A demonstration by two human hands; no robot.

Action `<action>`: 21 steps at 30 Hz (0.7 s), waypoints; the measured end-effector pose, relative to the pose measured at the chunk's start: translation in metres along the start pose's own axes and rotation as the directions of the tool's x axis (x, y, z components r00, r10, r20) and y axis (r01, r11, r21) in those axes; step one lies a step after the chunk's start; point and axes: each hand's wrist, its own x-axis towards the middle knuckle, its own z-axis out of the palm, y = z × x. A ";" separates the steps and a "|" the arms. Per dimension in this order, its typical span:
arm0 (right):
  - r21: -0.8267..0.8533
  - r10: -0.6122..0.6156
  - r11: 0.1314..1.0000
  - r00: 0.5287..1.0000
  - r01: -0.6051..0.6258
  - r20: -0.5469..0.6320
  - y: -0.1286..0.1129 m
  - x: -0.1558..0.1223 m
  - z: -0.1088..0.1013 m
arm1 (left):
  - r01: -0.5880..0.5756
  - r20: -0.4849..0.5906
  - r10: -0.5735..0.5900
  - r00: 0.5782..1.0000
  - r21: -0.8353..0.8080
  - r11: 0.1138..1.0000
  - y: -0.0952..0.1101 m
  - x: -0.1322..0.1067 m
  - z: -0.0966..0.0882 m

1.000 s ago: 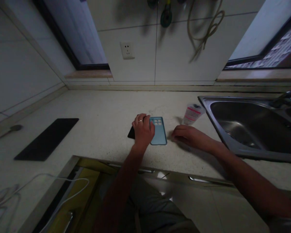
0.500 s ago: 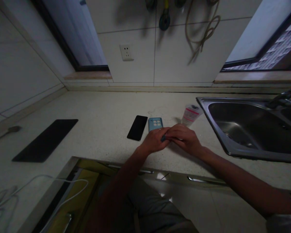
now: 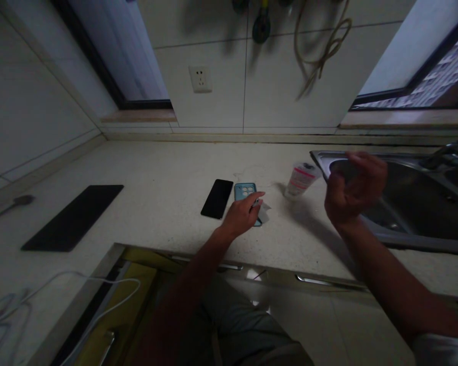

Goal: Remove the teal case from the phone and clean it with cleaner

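Note:
My left hand (image 3: 241, 216) is over the lower part of a blue phone case (image 3: 246, 189) on the counter. Its thumb and index finger are pinched, and a thin pale piece (image 3: 264, 213) like film or paper shows beside them; its kind cannot be made out. My right hand (image 3: 354, 190) is raised over the sink's left edge, thumb and bent fingers apart, holding nothing that I can see. Just left of the case lies a phone (image 3: 217, 199), black face up. A clear plastic cup (image 3: 299, 180) with pink print stands between my hands.
A steel sink (image 3: 416, 198) with a tap (image 3: 450, 155) is on the right. At the left are a dark flat mat (image 3: 74, 218), a small brush-like tool (image 3: 23, 201) and a white cable (image 3: 114, 280). A socket (image 3: 200, 79) is on the wall.
My hands were together over the phone case. My right hand has moved off to the right and up, and opened. My left hand has stayed near the case, where the pale piece now shows.

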 end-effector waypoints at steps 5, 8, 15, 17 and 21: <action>-0.217 0.130 0.973 0.970 -0.085 0.205 0.014 0.008 0.003 | -0.057 0.057 0.055 0.997 0.031 0.998 0.001 -0.001 0.000; -0.227 0.288 0.953 0.834 -0.201 0.471 0.018 -0.002 0.009 | -0.057 0.062 0.055 0.997 0.045 0.997 0.000 -0.001 0.000; -0.252 0.390 0.921 0.685 -0.298 0.615 0.017 -0.015 0.011 | -0.104 0.078 0.098 0.992 0.085 0.991 -0.003 -0.001 0.002; -0.255 0.430 0.902 0.690 -0.347 0.583 0.020 -0.018 0.012 | -0.090 0.079 0.083 0.993 0.092 0.992 -0.002 -0.001 0.002; -0.205 0.507 0.854 0.678 -0.478 0.533 0.034 -0.026 0.016 | -0.062 0.077 0.056 0.995 0.081 0.995 -0.001 0.000 0.000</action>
